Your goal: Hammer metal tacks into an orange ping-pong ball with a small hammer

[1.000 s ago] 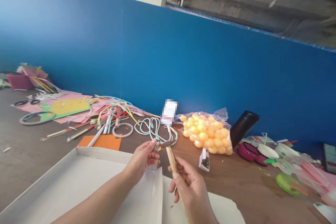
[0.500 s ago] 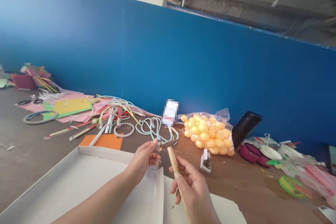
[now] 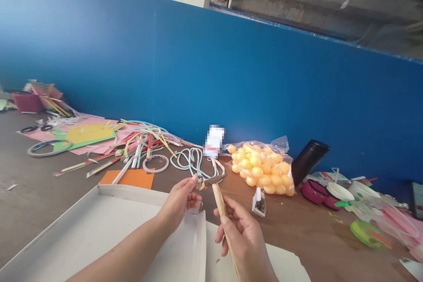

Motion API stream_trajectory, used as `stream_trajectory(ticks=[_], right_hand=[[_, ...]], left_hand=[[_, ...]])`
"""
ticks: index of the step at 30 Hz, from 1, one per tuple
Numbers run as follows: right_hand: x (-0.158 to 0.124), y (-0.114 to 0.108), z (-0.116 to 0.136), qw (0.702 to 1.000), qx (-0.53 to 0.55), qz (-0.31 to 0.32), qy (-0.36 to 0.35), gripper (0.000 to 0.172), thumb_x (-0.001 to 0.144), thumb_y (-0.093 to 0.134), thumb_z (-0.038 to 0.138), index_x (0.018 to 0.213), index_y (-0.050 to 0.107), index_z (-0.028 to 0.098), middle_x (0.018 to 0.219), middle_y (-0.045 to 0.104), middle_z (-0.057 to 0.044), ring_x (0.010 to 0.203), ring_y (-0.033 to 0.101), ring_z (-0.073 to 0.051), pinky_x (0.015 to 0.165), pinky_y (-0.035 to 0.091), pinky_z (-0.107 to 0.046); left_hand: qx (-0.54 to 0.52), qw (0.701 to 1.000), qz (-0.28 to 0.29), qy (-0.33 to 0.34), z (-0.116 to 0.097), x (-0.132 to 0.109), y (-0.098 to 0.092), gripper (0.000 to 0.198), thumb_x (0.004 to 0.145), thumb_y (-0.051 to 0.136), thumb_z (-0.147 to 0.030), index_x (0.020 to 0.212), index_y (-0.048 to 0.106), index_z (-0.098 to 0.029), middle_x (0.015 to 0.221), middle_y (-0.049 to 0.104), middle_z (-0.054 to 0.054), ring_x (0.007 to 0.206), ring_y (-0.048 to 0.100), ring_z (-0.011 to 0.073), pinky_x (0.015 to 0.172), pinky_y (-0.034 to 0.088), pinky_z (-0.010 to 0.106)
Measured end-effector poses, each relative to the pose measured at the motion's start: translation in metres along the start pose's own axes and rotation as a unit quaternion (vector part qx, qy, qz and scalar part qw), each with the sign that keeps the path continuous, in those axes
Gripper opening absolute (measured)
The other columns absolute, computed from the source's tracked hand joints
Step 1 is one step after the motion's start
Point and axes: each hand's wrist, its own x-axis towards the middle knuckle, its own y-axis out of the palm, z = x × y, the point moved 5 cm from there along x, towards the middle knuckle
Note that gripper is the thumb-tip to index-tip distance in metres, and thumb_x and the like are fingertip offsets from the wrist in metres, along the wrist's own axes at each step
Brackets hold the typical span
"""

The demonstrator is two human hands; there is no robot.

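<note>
My right hand (image 3: 243,233) is wrapped loosely around the pale wooden handle of a hammer (image 3: 219,200), which slants up and away from me. Its dark metal head lies crosswise at the top of the handle, tapering to the right. Thumb and forefinger of my left hand (image 3: 181,198) pinch the shiny left end of that head; the other fingers are curled below. Under both hands are a shallow white box (image 3: 132,229) and a flat white sheet (image 3: 280,262). A small open box of dark metal bits (image 3: 259,205), perhaps nails, stands right of the hammer.
Behind lie a clear bag of orange balls (image 3: 261,169), a black bottle (image 3: 310,161) and a coiled pale blue cord (image 3: 190,161). Coloured paper (image 3: 89,134) and sticks spread left. Magenta straps (image 3: 315,191) and a green tape roll (image 3: 368,234) lie right. A blue wall (image 3: 231,70) backs the table.
The hammer has shifted very slightly up and to the right, its head a little more level. Both hands keep their hold, and the other things stay in place.
</note>
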Motion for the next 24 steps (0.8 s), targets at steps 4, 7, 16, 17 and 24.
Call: stream_trajectory(ticks=[4, 7, 16, 17, 24], right_hand=[[0.001, 0.0, 0.001, 1.0, -0.026, 0.009, 0.015, 0.047, 0.076, 0.061, 0.041, 0.115, 0.056, 0.015, 0.092, 0.064, -0.011, 0.048, 0.057, -0.011, 0.032, 0.042, -0.019], [0.004, -0.008, 0.006, 1.0, -0.022, 0.005, 0.015, 0.047, 0.078, 0.06, 0.039, 0.118, 0.052, 0.016, 0.095, 0.063, -0.011, 0.051, 0.057, -0.011, 0.035, 0.043, -0.02], [0.014, -0.028, -0.016, 0.982, -0.128, 0.03, 0.138, 0.044, 0.084, 0.044, 0.03, 0.127, 0.038, 0.02, 0.075, 0.06, -0.001, 0.051, 0.06, -0.015, 0.041, 0.048, -0.025], [0.015, -0.027, -0.019, 0.979, -0.146, 0.042, 0.138, 0.044, 0.083, 0.045, 0.029, 0.126, 0.039, 0.019, 0.074, 0.061, 0.0, 0.051, 0.061, -0.014, 0.045, 0.049, -0.026], [0.014, -0.023, -0.028, 0.959, -0.245, 0.068, 0.124, 0.045, 0.08, 0.049, 0.032, 0.123, 0.047, 0.017, 0.066, 0.061, 0.002, 0.057, 0.061, -0.016, 0.043, 0.046, -0.022]], left_hand=[[-0.011, 1.0, -0.022, -0.002, 0.003, 0.002, -0.005, 0.031, 0.072, 0.064, -0.044, 0.082, 0.059, -0.016, 0.08, 0.059, 0.001, 0.05, 0.055, 0.0053, 0.04, 0.044, 0.015], [0.0, 1.0, -0.015, 0.006, 0.0, 0.002, -0.006, 0.032, 0.074, 0.062, -0.045, 0.085, 0.06, -0.015, 0.087, 0.062, 0.005, 0.052, 0.054, 0.0053, 0.043, 0.045, 0.015], [0.033, 0.999, -0.004, 0.009, 0.001, -0.002, -0.004, 0.035, 0.076, 0.059, -0.047, 0.089, 0.061, -0.014, 0.1, 0.063, 0.009, 0.054, 0.053, 0.0049, 0.046, 0.046, 0.016], [0.033, 0.999, -0.003, 0.009, 0.001, -0.002, -0.004, 0.035, 0.077, 0.059, -0.047, 0.089, 0.061, -0.014, 0.101, 0.063, 0.009, 0.054, 0.053, 0.0049, 0.046, 0.046, 0.016], [0.031, 0.999, -0.004, 0.01, 0.001, -0.002, -0.003, 0.034, 0.076, 0.06, -0.047, 0.088, 0.062, -0.015, 0.098, 0.064, 0.008, 0.052, 0.053, 0.0044, 0.044, 0.046, 0.015]])
